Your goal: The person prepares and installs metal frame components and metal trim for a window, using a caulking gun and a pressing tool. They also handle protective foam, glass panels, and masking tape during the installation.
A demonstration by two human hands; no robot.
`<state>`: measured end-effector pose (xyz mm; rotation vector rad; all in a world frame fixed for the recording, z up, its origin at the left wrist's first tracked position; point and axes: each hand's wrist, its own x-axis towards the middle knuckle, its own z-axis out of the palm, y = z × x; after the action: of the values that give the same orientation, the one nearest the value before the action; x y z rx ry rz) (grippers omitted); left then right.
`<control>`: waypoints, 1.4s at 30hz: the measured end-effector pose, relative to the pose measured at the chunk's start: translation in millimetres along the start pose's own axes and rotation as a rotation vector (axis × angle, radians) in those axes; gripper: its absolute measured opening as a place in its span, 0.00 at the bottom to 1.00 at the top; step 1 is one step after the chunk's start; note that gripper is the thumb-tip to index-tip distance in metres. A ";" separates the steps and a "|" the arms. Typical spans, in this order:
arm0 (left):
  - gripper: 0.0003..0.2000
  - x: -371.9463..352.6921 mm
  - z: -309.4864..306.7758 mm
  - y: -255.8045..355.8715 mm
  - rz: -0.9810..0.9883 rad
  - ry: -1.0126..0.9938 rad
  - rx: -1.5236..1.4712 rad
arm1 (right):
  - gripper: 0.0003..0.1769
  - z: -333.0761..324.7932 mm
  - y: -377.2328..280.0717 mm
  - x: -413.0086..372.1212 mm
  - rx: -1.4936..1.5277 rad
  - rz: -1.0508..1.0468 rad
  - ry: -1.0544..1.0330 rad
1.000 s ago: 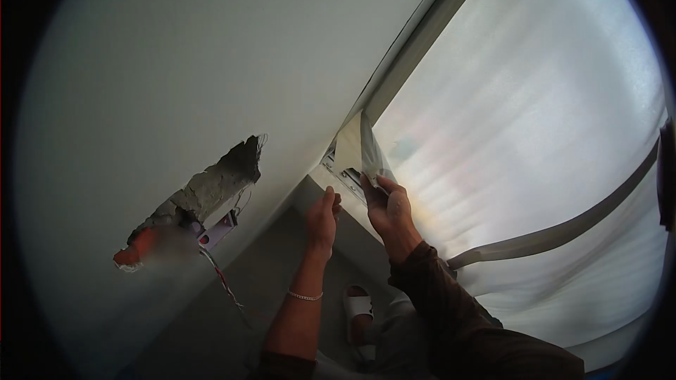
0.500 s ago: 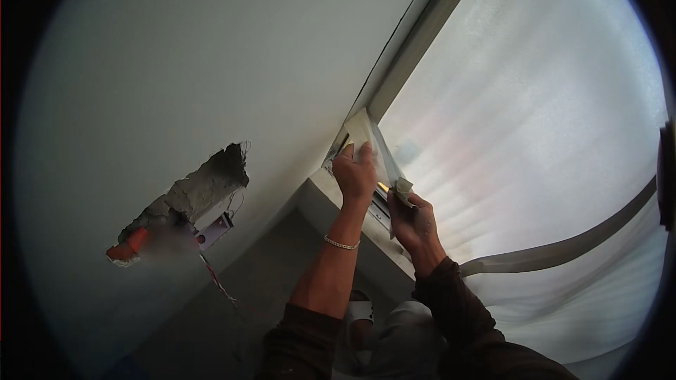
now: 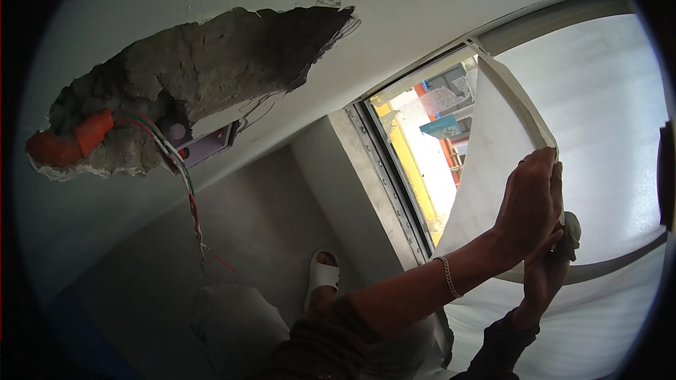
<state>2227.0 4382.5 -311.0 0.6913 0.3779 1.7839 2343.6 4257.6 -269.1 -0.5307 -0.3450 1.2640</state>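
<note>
A translucent plastic film [image 3: 486, 162] hangs folded back from the window, with a beige masking tape strip [image 3: 524, 107] along its edge. The strip runs from the upper window corner down to my left hand [image 3: 528, 193], which is closed on it. Just below, my right hand [image 3: 545, 273] is closed around a crumpled wad of tape [image 3: 572, 231] at the strip's lower end. Some of its fingers are hidden behind the left hand. Bare window glass [image 3: 422, 162] shows left of the film, with a colourful scene outside.
A rough hole [image 3: 211, 63] opens in the wall at left. Out of it come an orange conduit [image 3: 91, 134] and loose wires [image 3: 189, 183] beside a grey electrical box [image 3: 211, 148]. A window sill [image 3: 373, 183] runs below the glass. My sandalled foot [image 3: 324, 274] stands on the floor.
My hands have moved right, away from the wall corner, pulling the taped film edge off the frame. Bare glass is now exposed. The view has shifted closer to the wall hole.
</note>
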 end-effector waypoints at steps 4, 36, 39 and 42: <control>0.17 -6.0 -39.5 -8.8 -0.199 -0.097 -0.047 | 0.16 -4.6 8.5 -5.6 -0.104 -0.082 0.027; 0.38 175.3 428.3 139.0 0.803 -0.783 1.148 | 0.39 13.4 -28.9 -74.5 -0.653 0.659 0.718; 0.36 134.4 425.2 184.8 0.461 -0.570 0.851 | 0.34 -23.4 -80.0 -211.4 -0.956 0.535 0.811; 0.35 73.6 426.4 233.4 0.648 -0.745 0.800 | 0.25 -28.2 -105.4 -375.5 -0.848 0.617 1.276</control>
<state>2302.2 4340.7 173.0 2.1543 0.3636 1.7555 2339.9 3869.9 -218.3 -2.1347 0.4448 1.0453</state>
